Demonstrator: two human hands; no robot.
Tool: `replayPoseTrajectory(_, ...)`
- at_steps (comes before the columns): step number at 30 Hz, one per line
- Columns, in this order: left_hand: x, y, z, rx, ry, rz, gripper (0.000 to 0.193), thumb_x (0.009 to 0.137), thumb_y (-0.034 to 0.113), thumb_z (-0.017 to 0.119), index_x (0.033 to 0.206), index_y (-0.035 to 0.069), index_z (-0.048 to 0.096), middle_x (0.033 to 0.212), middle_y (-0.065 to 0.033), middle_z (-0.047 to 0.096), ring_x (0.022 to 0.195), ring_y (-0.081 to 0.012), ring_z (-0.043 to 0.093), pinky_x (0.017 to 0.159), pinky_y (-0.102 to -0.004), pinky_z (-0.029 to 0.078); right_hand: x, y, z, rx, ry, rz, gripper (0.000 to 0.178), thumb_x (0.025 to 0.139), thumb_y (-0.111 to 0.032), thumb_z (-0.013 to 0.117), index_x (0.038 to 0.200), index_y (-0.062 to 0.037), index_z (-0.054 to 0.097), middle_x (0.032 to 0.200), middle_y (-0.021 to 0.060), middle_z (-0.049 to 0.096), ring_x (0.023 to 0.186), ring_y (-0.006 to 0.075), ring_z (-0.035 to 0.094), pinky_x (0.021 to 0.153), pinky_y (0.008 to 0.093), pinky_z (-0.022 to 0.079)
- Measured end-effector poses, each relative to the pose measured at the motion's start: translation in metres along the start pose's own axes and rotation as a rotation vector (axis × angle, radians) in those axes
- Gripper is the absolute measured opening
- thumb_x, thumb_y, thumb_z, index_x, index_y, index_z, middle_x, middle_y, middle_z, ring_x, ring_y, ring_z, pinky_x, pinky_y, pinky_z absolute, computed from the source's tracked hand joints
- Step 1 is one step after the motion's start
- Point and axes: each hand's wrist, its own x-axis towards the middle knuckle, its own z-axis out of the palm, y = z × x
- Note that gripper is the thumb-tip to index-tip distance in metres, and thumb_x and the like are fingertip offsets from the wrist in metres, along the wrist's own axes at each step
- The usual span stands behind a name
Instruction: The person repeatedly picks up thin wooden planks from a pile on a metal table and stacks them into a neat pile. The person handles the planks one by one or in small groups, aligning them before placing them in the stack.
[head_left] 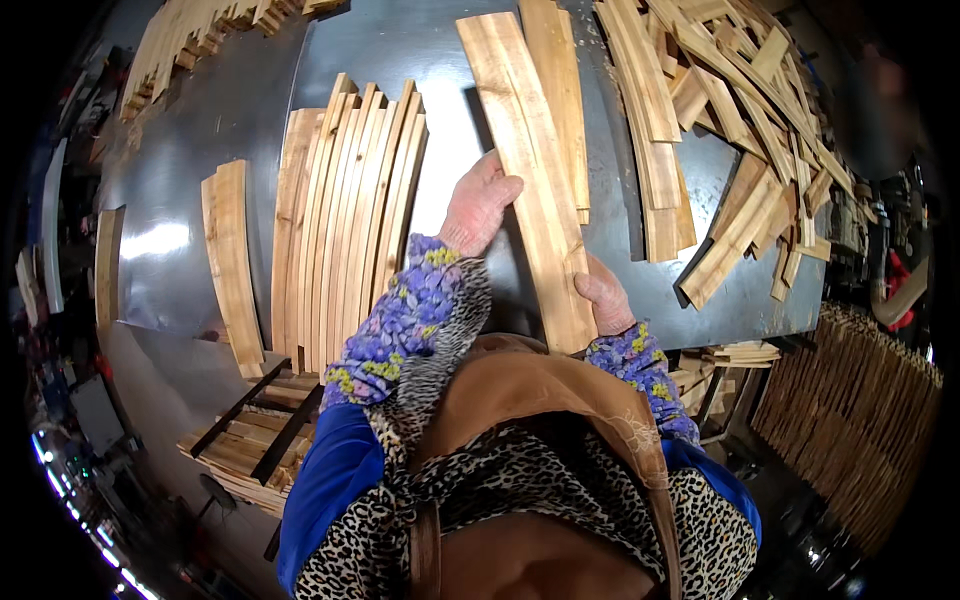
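Note:
A long, pale wooden board (525,150) slants up and away from my body over the metal table. My left hand (478,207) grips its left edge near the middle, thumb resting on the face and the other fingers hidden behind. Lower down, my right hand (604,297) holds the right edge near the close end, its thumb also on the face. Partly behind this board, another wooden plank (562,90) lies on the table. To the left of my left hand stands a row of boards set on edge (350,210).
The grey metal table (180,190) carries a short pair of boards (232,260) at left. On the right lie stacked boards (650,130) and a jumbled heap of offcuts (745,200). More planks (190,40) sit far left. Below the table are wood-laden racks (245,450) and a tall stack (850,420).

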Motion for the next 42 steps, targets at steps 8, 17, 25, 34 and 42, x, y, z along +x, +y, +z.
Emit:
replayPoseTrajectory(8, 0.014, 0.035, 0.013, 0.339, 0.016, -0.05, 0.073, 0.088, 0.008, 0.075, 0.156, 0.002, 0.049, 0.13, -0.0153, 0.072, 0.119, -0.0241, 0.069, 0.107, -0.0373, 0.056, 0.034, 0.025, -0.016, -0.062, 0.165, 0.083, 0.077, 0.108, -0.061, 0.06, 0.161, -0.0054, 0.05, 0.105, 0.0078, 0.071, 0.087, 0.0225, 0.069, 0.077, 0.0407, 0.06)
replayPoseTrajectory(17, 0.009, 0.01, 0.009, 0.446, 0.008, 0.051, 0.115, 0.084, 0.013, 0.083, 0.175, 0.004, 0.013, 0.167, -0.0295, 0.039, 0.155, -0.0446, 0.041, 0.13, -0.0451, 0.037, 0.085, 0.064, -0.015, 0.138, 0.013, 0.097, 0.067, 0.108, -0.066, 0.058, 0.141, -0.0081, 0.067, 0.081, 0.0064, 0.069, 0.069, 0.0209, 0.069, 0.061, 0.0365, 0.056)
replayPoseTrajectory(25, 0.012, -0.021, -0.016, 0.326, 0.123, -0.075, 0.112, 0.083, 0.008, 0.078, 0.177, 0.009, 0.016, 0.163, -0.0218, 0.047, 0.148, -0.0342, 0.049, 0.123, -0.041, 0.043, 0.18, -0.051, 0.011, -1.856, 0.814, -0.198, 0.096, 0.084, -0.046, 0.086, 0.163, -0.0092, 0.046, 0.147, 0.0252, 0.061, 0.138, 0.0401, 0.06, 0.114, 0.0472, 0.051)
replayPoseTrajectory(34, -0.052, -0.018, -0.004, -0.599, 0.009, 0.105, 0.101, 0.072, 0.022, 0.082, 0.163, -0.003, 0.043, 0.133, -0.0199, 0.071, 0.117, -0.0309, 0.073, 0.104, -0.0405, 0.06, 0.177, -0.063, -0.062, -1.071, 0.4, -0.143, 0.092, 0.085, -0.017, 0.076, 0.166, -0.0061, 0.033, 0.142, 0.0261, 0.059, 0.129, 0.0402, 0.062, 0.114, 0.0484, 0.05)
replayPoseTrajectory(42, -0.155, -0.048, -0.011, -0.796, 0.193, 0.113, 0.088, 0.078, 0.019, 0.077, 0.16, -0.001, 0.048, 0.132, -0.0233, 0.071, 0.114, -0.0371, 0.074, 0.102, -0.0477, 0.062, 0.112, 0.093, 0.009, -0.351, -0.251, 0.0, 0.09, 0.094, -0.02, 0.069, 0.167, 0.0041, 0.022, 0.14, 0.0234, 0.065, 0.126, 0.0337, 0.066, 0.114, 0.0411, 0.052)
